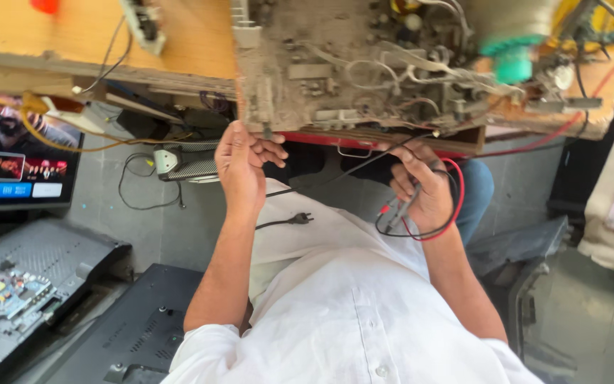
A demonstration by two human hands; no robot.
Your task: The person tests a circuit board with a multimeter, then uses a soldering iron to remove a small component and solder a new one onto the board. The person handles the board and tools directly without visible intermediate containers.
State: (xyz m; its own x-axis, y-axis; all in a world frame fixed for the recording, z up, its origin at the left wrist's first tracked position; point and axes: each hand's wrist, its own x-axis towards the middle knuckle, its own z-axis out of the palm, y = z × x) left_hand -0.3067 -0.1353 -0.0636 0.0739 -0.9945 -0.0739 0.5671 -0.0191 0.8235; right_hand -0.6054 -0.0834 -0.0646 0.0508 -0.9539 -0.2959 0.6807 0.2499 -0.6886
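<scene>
Head view: dusty circuit board (364, 67) on tabletop (72, 43) edge
Left hand (241, 167): fingers curled at board's edge
Right hand (421, 188): clenched on test leads (431, 213) — probes not yet applied

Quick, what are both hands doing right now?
Left hand: partly open, holding nothing, fingers touching the edge of the dusty circuit board.
Right hand: closed on the red and black wires.

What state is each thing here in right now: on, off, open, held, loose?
Dusty circuit board: bare, on the wooden bench, left hand touching its edge.
Red and black test leads: bunched in the right hand.
Television screen: lit.
Black plug: unplugged, on the lap.
Opened flat set: back off, boards showing.
</scene>
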